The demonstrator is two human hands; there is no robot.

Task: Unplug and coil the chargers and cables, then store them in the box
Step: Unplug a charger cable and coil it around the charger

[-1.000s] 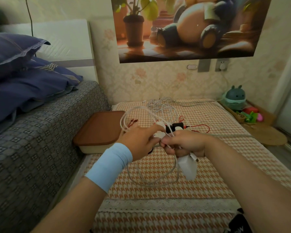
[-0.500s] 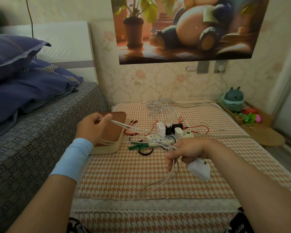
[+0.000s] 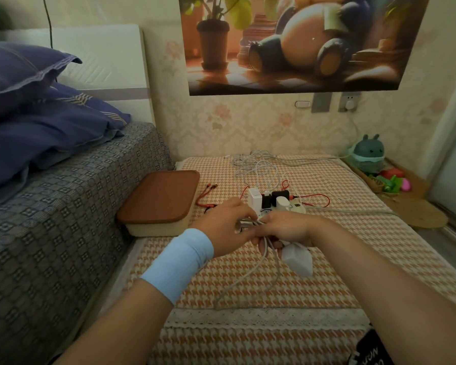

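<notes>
My right hand (image 3: 284, 229) grips a bundle of white cable loops (image 3: 250, 277), and a white charger (image 3: 298, 259) hangs below that hand. My left hand (image 3: 225, 227), with a light blue wristband, meets the right hand and pinches the same cable. Loose loops dangle down toward the mat. Behind the hands a white power strip (image 3: 292, 208) carries a white charger (image 3: 254, 197), black chargers (image 3: 277, 197) and a red cable (image 3: 319, 198). A tangle of white cables (image 3: 256, 167) lies farther back. The box (image 3: 159, 202), with its brown lid on, sits at the left.
A bed with a grey patterned cover (image 3: 50, 219) and blue pillows (image 3: 37, 109) runs along the left. The orange houndstooth mat (image 3: 248, 293) covers the floor. A teal plush toy (image 3: 369, 152) and small toys stand at the right. A wall socket (image 3: 349, 102) holds a plug.
My left hand, which had pulled the cable out to the left over the box, has come back to my right hand. The stretched cable now hangs as another loop.
</notes>
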